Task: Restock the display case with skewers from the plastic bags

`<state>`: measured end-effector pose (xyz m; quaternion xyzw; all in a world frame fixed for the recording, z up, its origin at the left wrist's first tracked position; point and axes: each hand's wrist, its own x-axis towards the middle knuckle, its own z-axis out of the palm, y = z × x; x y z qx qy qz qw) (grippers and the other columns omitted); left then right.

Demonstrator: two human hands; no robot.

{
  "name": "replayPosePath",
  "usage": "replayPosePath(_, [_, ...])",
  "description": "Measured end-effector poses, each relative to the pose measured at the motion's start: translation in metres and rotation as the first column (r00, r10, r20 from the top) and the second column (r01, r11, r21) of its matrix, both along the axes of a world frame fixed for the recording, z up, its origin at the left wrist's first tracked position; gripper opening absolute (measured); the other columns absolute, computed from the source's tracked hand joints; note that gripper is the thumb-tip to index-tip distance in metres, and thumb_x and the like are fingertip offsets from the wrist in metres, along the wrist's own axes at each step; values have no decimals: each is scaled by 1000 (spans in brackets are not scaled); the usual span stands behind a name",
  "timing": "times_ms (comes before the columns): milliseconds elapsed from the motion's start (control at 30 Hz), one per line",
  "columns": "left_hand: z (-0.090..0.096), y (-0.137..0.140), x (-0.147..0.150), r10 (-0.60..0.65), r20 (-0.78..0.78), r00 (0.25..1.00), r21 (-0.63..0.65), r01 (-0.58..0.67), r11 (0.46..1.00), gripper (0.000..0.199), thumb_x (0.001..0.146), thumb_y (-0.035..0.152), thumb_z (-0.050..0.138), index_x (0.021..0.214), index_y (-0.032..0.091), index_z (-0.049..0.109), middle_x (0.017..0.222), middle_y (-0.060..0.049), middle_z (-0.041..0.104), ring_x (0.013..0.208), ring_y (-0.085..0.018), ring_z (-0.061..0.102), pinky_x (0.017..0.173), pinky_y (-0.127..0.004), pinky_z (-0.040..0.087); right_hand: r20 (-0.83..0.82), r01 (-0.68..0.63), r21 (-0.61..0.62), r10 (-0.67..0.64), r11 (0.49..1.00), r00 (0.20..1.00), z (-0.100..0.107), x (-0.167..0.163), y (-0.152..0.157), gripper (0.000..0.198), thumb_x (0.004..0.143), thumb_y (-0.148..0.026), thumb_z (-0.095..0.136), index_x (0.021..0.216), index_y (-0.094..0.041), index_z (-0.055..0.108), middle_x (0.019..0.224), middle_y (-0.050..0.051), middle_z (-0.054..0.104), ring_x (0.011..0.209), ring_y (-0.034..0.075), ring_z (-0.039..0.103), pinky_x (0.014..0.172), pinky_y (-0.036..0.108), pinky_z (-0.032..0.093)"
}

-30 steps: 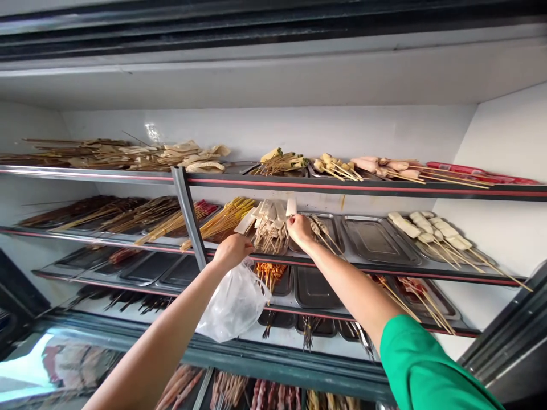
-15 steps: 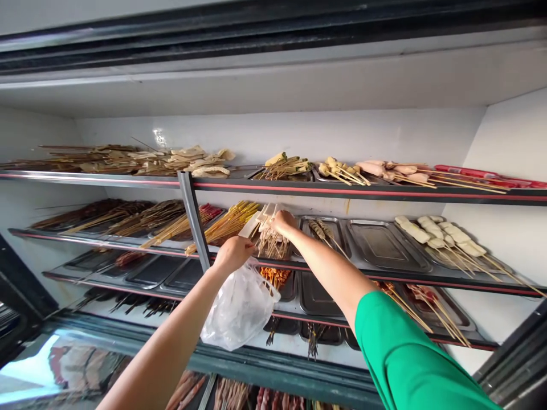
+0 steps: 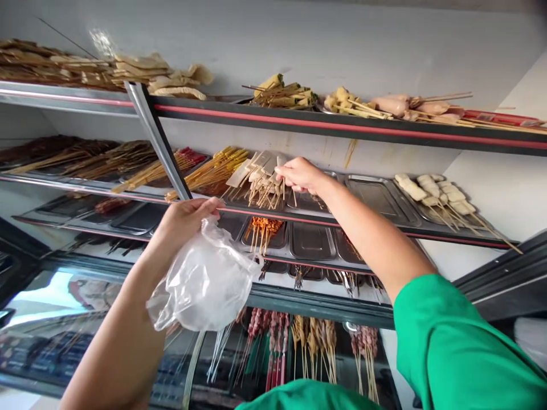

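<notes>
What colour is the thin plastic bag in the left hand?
The thin plastic bag is translucent white, clearest in the head view.

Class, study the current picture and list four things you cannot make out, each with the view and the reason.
All in the head view:
- What, if anything, is inside the bag: cloudy, crumpled plastic hides it.
- All that lies on the tray behind the right hand: hand and wrist cover part.
- The far end of the brown pile: cut off by the left edge.
- What lies behind the lower-left glass: reflections and blur.
</notes>
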<state>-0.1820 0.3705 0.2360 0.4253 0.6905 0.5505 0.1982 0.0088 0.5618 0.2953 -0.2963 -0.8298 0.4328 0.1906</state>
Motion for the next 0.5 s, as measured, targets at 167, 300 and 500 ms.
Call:
replayPosePath(167, [-16,-21,2,-17,406,914,149,-48,988,49,68,53,71,90,10,65,72,-5,58,49,-8,46,42,-18,35,-115,-174,132,189,976,975,-53,51,-78,34,80,-47,58,83,-13,61,55,-3,52,44,5,43,43,17,34])
replayPosePath(300, [-37,-30,-7,-52,577,815,205,-83,975,48,64,46,77,94,12,63,67,-2,56,49,-9,48,43,-18,38,-197,103,267,-51,958,979,-102,76,-87,31,83,-46,53,82,-16,62,62,0,59,53,9,51,53,20,39])
replayPosePath(500, [-67,-31,-17,5,611,791,87,-73,993,44,70,39,73,97,7,61,69,-4,58,51,-8,48,45,-16,33,44,349,551,-443,758,895,-85,83,-23,29,85,-39,50,74,-17,64,72,9,65,72,19,61,66,28,42])
